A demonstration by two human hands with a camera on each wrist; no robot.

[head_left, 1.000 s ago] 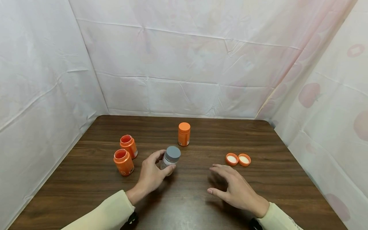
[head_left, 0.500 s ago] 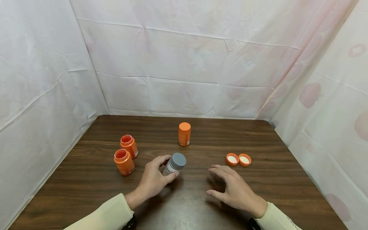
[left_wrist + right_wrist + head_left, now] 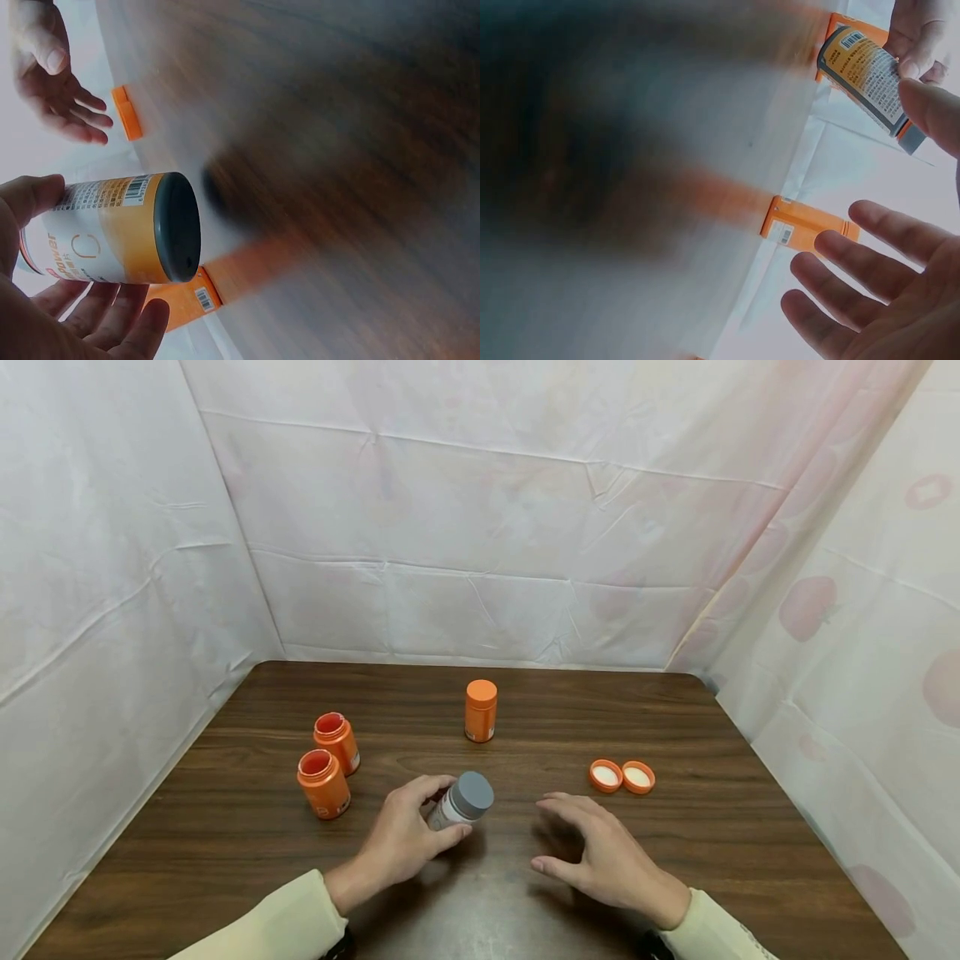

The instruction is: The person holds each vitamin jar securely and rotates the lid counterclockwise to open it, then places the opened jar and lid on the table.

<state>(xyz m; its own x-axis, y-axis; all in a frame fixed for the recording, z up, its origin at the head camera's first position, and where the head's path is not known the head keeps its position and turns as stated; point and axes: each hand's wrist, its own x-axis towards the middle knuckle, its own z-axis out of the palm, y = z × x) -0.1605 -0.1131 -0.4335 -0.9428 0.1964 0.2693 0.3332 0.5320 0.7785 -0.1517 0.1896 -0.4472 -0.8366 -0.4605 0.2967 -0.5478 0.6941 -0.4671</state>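
Note:
My left hand [image 3: 405,833] grips a grey-capped supplement bottle [image 3: 105,232] between thumb and fingers. The bottle is held clear of the table, tilted to the right, with its grey cap [image 3: 474,793] on; its label is white and orange with a barcode. To the right, my right hand [image 3: 611,856] hovers over the table with its fingers spread and nothing in them. In the right wrist view its fingers [image 3: 832,292] are apart from everything. Behind the held bottle, a capped orange bottle [image 3: 481,712] stands upright.
Two uncapped orange bottles, a front one [image 3: 324,787] and a rear one [image 3: 337,745], stand at the left. Two orange caps, one on the left [image 3: 605,775] and one on the right [image 3: 638,777], lie inside up on the wooden table [image 3: 525,743]. White sheets [image 3: 465,527] enclose it.
My left hand has moved right and nearer to me with the grey-capped bottle, tipping it to the right. My right hand has shifted slightly left. Nothing else has moved.

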